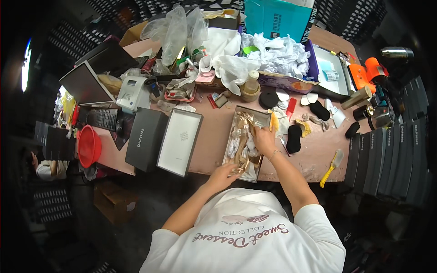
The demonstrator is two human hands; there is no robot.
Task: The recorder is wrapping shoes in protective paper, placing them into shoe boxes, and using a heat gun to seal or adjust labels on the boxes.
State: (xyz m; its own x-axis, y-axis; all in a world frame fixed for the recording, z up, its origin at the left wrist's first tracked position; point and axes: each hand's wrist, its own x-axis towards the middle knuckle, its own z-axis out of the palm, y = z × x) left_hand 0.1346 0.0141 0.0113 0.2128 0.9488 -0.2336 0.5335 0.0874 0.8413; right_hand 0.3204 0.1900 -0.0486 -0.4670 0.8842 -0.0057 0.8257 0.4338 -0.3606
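Observation:
In front of me lies an open shoebox (224, 157) with a grey rim, holding a pair of gold strappy shoes (241, 144) amid white paper and clear wrapping. My right hand (265, 141) reaches into the box from the right, its fingers closed on a gold shoe near the far half. At the near end, my left hand (223, 176) pinches the end of a gold shoe beside the box's left wall. The fingertips of both hands are partly hidden. Left of the box lies its white-lined lid (180, 141), inside up, next to a dark grey shoebox (145, 140).
Stacked dark shoeboxes (391, 154) line the right side. A yellow-handled brush (331, 168), black pads (294, 138) and a yellow cloth (274, 122) lie right of my box. Behind are a pump bottle (251, 85) and a purple carton (313, 63) of crumpled paper. A red basin (88, 145) sits left.

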